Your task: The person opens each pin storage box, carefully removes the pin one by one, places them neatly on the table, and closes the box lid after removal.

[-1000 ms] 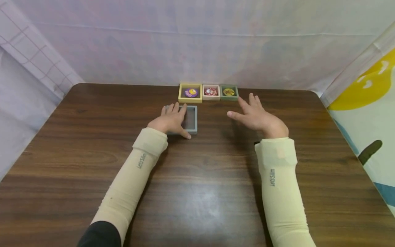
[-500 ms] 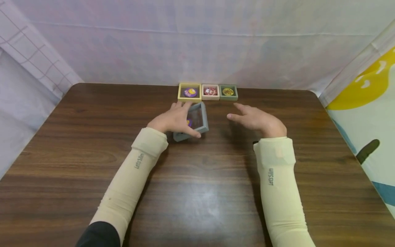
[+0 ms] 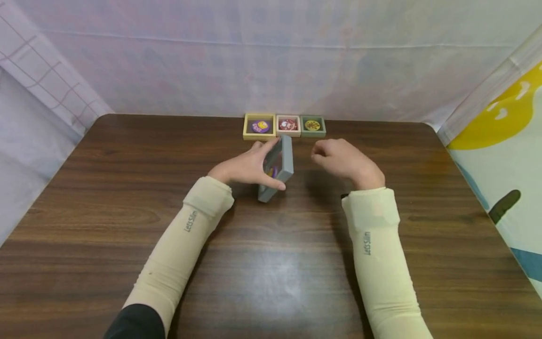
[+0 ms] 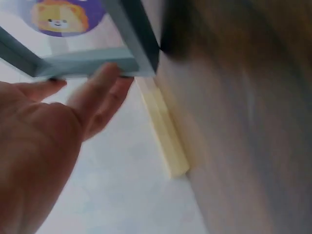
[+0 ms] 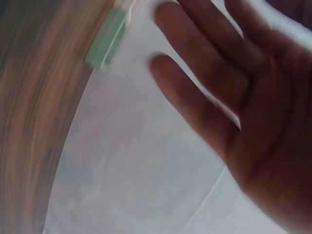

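Note:
My left hand (image 3: 243,168) grips a grey square frame (image 3: 288,157) between its thumb and fingers, the frame tilted steeply up over the table. Inside it, the left wrist view shows a round purple picture with a yellow lion-like face (image 4: 61,20). The fingertips lie along one side of the frame. To the right of the frame, my right hand (image 3: 349,162) hovers over the wood with nothing in it, its fingers loosely bent. Spread, blurred fingers (image 5: 195,105) of that hand show in the right wrist view.
At the table's back edge stand three small framed pictures in a row: a yellow frame (image 3: 259,138), a pink one (image 3: 288,134) and a green one (image 3: 313,134). Behind them hangs a pale curtain (image 3: 203,70). The brown wooden table (image 3: 279,263) stretches out in front.
The grey frame, flat on the table under my left hand a second ago, has been lifted, tilted up and carried right. My right hand's fingers, spread before, have bent inward.

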`<state>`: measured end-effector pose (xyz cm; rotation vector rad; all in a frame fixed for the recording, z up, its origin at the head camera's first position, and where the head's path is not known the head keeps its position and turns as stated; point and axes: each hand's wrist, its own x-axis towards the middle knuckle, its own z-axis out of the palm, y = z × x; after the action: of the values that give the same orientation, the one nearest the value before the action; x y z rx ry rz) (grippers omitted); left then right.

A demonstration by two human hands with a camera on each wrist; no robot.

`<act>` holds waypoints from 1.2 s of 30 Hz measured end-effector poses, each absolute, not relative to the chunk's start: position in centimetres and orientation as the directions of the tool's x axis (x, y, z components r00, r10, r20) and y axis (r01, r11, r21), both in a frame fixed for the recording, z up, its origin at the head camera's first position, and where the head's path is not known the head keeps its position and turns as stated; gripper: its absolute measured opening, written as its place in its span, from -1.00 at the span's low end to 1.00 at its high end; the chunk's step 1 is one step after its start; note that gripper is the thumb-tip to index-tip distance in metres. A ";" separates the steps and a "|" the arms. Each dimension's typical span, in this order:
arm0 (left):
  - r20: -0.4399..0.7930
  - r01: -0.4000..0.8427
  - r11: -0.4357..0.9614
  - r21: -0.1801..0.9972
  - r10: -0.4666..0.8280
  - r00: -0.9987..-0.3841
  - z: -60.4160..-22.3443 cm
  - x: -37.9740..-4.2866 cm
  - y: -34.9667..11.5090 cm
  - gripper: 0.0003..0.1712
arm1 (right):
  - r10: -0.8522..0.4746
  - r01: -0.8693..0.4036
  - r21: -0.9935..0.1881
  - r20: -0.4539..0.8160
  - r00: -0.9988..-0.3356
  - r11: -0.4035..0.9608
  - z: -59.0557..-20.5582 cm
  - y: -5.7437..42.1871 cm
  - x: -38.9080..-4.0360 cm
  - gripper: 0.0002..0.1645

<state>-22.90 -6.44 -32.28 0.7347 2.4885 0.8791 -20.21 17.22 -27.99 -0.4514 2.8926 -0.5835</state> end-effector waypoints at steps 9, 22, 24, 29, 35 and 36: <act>-0.112 0.307 0.545 0.780 0.604 -0.789 -32.8 -22.6 -6.0 0.40 | -0.165 -0.054 -0.666 -0.105 -0.981 0.744 -27.7 12.2 -20.1 -0.59; -0.132 0.386 0.541 0.747 0.690 -0.712 -32.4 -22.6 -4.7 0.57 | -0.195 0.199 -0.889 -0.300 -0.934 0.412 -30.2 12.0 -21.0 -0.67; -0.115 0.391 0.542 0.744 0.680 -0.724 -32.0 -22.5 -4.6 0.57 | -0.215 0.172 -0.882 -0.289 -0.933 0.440 -29.9 12.1 -21.0 -0.66; -0.124 0.391 0.582 0.713 0.654 -0.747 -30.9 -22.3 -4.8 0.53 | -0.254 0.150 -0.847 -0.315 -0.914 0.509 -29.0 12.3 -21.2 -0.64; -0.135 0.385 0.614 0.689 0.630 -0.765 -30.2 -22.1 -5.0 0.51 | -0.259 0.214 -0.862 -0.361 -0.896 0.459 -28.9 12.5 -21.5 -0.65; -0.129 0.384 0.617 0.687 0.623 -0.771 -30.2 -22.1 -5.0 0.52 | -0.260 0.225 -0.867 -0.365 -0.894 0.445 -28.9 12.4 -21.6 -0.67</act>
<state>-22.13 -5.01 -30.19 0.8073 2.4887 0.9352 -21.59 12.43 -28.95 -0.0301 2.2507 -1.4490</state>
